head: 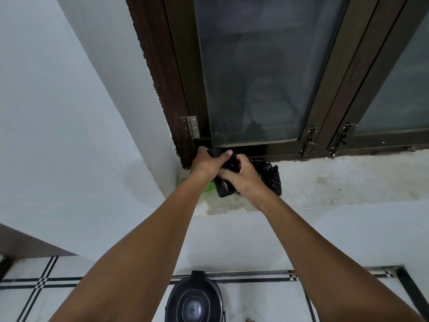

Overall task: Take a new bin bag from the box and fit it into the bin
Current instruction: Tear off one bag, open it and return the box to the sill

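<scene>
1. Reaching up to the window sill (325,182) at the centre of the frame, both hands meet on a black bin bag (224,188); the left hand (205,162) grips its upper end, the right hand (241,176) its middle.
2. Fingers: those of the left hand are curled together over the top of the black film, thumb pressed against it; those of the right hand are closed round the film lower down. Both hands are clamped on the bag.
3. Location of the task's thing: the bag hangs between the two hands, just above the sill, its lower end showing beneath the right palm. A green-and-white box (185,180), mostly hidden by the left wrist, sits in the sill corner just left of it; whether the bag is fully clear of the box cannot be told.
4. A second crumpled mass of black plastic (271,177) lies on the sill just right of the right hand.
5. Handling, as a judgement: the film looks thin, very light, limp and slippery, folded tight; it likely tears if snagged. Pinching near the open edge and shaking it loose would suit better than pulling at mid-length.
6. The bin (193,303), dark and round, stands on the tiled floor at the bottom centre of the frame, well apart from the hands; no liner is fitted yet.
</scene>
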The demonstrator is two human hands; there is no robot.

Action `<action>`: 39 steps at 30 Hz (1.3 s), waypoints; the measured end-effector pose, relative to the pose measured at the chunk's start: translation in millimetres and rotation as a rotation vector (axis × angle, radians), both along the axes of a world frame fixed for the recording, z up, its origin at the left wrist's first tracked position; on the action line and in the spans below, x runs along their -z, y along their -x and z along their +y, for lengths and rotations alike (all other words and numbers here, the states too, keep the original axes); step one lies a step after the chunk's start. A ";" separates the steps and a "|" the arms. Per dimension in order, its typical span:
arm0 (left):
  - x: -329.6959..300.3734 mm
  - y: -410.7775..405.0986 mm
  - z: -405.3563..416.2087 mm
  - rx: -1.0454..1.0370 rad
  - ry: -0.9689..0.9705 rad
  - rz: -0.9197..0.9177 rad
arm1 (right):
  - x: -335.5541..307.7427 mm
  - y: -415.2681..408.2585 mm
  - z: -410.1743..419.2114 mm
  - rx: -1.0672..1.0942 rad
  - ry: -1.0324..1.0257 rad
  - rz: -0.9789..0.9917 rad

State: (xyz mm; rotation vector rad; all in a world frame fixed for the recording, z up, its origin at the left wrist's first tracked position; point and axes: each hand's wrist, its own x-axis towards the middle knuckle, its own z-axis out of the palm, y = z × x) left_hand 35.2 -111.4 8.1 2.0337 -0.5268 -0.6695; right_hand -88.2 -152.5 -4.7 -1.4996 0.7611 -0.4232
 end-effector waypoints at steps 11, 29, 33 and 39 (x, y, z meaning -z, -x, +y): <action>-18.2 -19.4 19.4 0.276 -0.018 0.562 | -14.0 33.1 -38.2 -0.187 0.146 0.071; -0.5 -9.5 20.7 0.114 0.109 -0.002 | -14.8 31.4 -53.3 0.040 0.166 0.067; 17.2 -21.0 24.9 0.389 -0.358 -0.652 | -4.8 25.8 -61.5 0.139 0.290 0.175; 36.4 -19.4 23.6 0.540 -0.686 -0.895 | -0.9 14.8 -62.8 0.214 0.366 0.286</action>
